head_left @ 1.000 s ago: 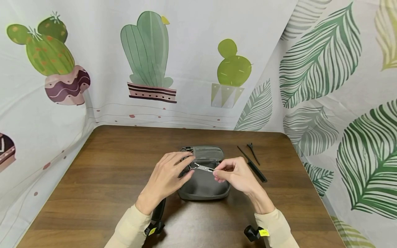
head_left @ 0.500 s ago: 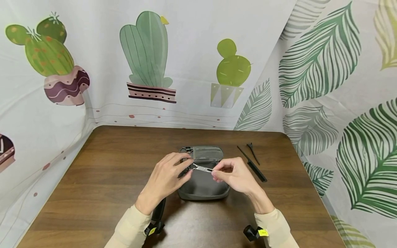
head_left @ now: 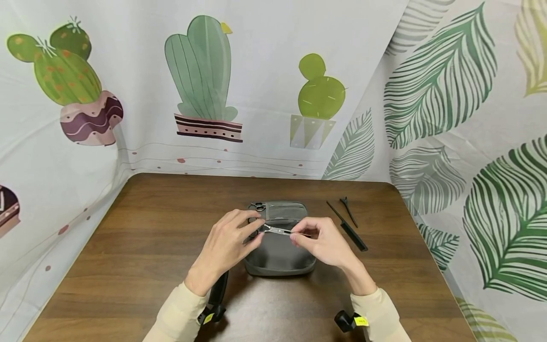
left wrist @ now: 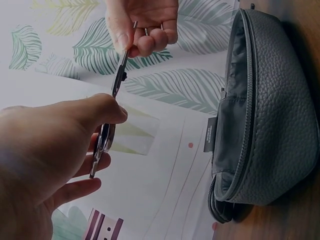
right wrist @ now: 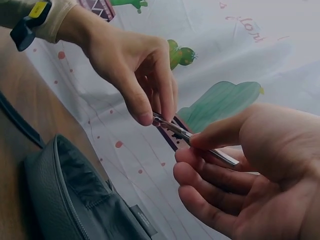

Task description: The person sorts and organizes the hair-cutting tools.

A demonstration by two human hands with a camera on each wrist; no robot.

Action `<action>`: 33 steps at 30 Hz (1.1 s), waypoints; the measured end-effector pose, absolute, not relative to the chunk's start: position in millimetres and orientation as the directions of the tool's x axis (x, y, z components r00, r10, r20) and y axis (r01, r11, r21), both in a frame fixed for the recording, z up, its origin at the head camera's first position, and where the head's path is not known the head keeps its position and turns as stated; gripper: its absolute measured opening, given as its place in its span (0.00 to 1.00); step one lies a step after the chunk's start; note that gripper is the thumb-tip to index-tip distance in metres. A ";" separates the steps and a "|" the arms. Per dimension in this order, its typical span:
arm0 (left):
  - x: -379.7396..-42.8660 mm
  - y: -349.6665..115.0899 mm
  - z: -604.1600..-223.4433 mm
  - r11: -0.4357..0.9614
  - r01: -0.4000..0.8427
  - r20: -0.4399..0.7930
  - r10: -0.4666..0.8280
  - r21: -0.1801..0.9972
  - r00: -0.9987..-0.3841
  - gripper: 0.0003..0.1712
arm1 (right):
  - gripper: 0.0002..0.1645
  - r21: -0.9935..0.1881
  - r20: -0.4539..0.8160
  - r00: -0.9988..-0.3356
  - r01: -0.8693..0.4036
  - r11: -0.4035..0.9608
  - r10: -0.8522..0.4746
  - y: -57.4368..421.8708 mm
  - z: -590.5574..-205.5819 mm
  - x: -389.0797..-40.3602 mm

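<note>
Above an unzipped grey pouch (head_left: 279,259), both hands hold one pair of silver scissors (head_left: 278,231). My left hand (head_left: 231,244) grips the finger-ring end, with the thumb on top in the left wrist view. The blades are pinched between thumb and fingers of my right hand (head_left: 320,240). In the right wrist view the blade tips (right wrist: 227,158) stick out past the right thumb. The pouch mouth (left wrist: 235,115) gapes, showing a dark lining. A second pair of scissors (head_left: 258,206) shows its rings at the pouch's back left corner, beside a clear pocket (head_left: 286,211).
Right of the pouch a black tail comb (head_left: 353,236) and a black hair clip (head_left: 349,211) lie on the brown wooden table (head_left: 171,204). A black strap (head_left: 219,289) lies by the left wrist. A printed cloth (head_left: 269,85) hangs behind the table.
My right hand has slid slightly left along the blades, and their tips now show beyond its fingers. The left hand has shifted very slightly left. The pouch stays in place.
</note>
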State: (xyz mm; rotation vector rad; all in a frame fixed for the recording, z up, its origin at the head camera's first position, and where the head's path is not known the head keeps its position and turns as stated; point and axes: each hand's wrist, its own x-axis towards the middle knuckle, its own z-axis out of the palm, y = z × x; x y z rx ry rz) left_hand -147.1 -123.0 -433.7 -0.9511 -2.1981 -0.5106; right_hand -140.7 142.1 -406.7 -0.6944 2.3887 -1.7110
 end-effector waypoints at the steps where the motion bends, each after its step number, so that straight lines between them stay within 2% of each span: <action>1: -147.2 -123.2 -433.5 0.657 0.749 0.716 0.483 0.085 -0.504 0.13 | 0.02 -0.910 0.171 -0.886 -0.310 0.276 -0.432 141.5 -405.8 -140.3; 5: -148.1 -124.0 -433.8 0.660 0.746 0.714 0.479 0.091 -0.511 0.12 | 0.03 -0.868 0.210 -0.881 -0.368 0.333 -0.425 143.9 -416.7 -145.7; 10: -148.5 -124.4 -434.8 0.661 0.744 0.717 0.471 0.099 -0.514 0.12 | 0.05 -0.827 0.281 -0.852 -0.449 0.338 -0.442 147.5 -428.7 -152.1; 16: -147.5 -127.0 -433.0 0.682 0.722 0.698 0.463 0.113 -0.546 0.13 | 0.13 -0.758 0.341 -0.801 -0.544 0.360 -0.492 149.8 -430.9 -154.5; 22: -149.0 -132.1 -432.1 0.699 0.705 0.702 0.441 0.122 -0.559 0.13 | 0.21 -0.740 0.379 -0.777 -0.581 0.340 -0.503 151.6 -434.4 -157.5; 33: -154.8 -142.8 -433.6 0.731 0.670 0.692 0.417 0.130 -0.589 0.11 | 0.22 -0.712 0.419 -0.770 -0.608 0.352 -0.482 158.2 -436.6 -163.2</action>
